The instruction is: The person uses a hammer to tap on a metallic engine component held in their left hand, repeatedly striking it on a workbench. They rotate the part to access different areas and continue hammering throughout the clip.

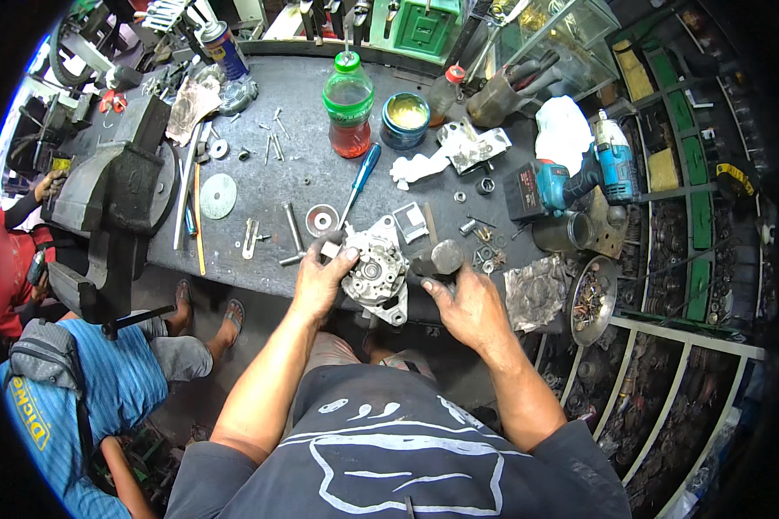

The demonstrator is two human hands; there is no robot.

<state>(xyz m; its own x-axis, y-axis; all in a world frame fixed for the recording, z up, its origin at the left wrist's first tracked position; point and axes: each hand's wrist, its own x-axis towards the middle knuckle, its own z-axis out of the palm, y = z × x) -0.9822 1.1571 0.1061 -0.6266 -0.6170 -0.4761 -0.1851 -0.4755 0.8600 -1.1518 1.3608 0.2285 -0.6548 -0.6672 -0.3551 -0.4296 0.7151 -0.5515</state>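
My left hand (320,281) grips the left side of a silver alternator housing (376,275) at the bench's front edge, its thumb on the rim. A small pale piece shows by its fingertips; I cannot make out what it is. Just right of the housing, my right hand (472,311) is closed round a hammer, its round metal head (447,256) tilted up and its handle mostly hidden. Beyond the housing lie a blue-handled screwdriver (366,169), a ring-shaped part (323,220) and a small square metal part (411,223). A T-shaped metal bar (292,232) lies to the left.
A large vise (117,182) stands at the left. Behind are a green-and-red bottle (348,108), a grease tub (405,121) and a metal bracket (474,145). Rightward are cordless tools (541,186), a rag (535,292) and a bowl of screws (593,301). Two people are at left.
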